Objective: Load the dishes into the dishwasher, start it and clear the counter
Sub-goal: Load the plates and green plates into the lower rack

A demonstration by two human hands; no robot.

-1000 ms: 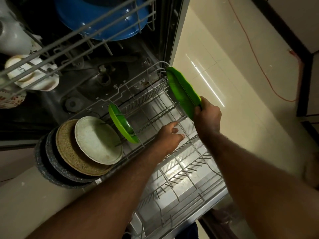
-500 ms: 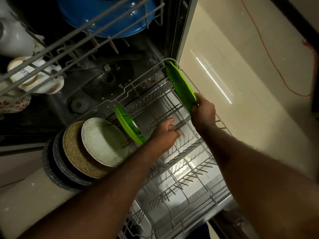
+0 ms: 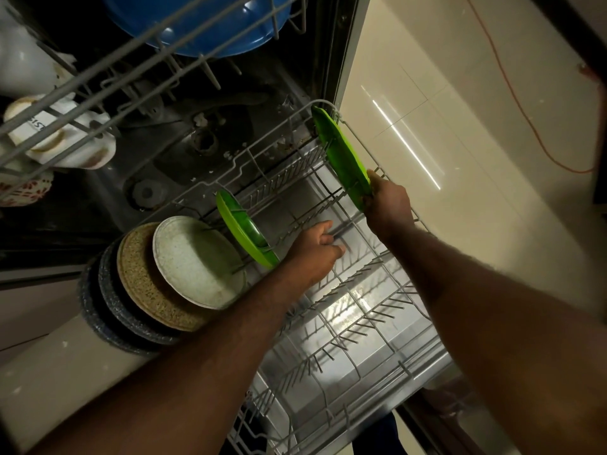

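**Head view: green plate on edge at rack's right side**

The right hand (image 3: 389,205) pinches the near rim of a green plate (image 3: 343,159), thumb and fingers pressed on it. The plate stands on edge along the right wall of the lower rack (image 3: 358,326). Its long axis runs from the far corner toward the person, face turned left. The hand hides its near rim. The left hand (image 3: 315,249) lies on a rack wire, fingers bent; whether it clasps the wire cannot be told.
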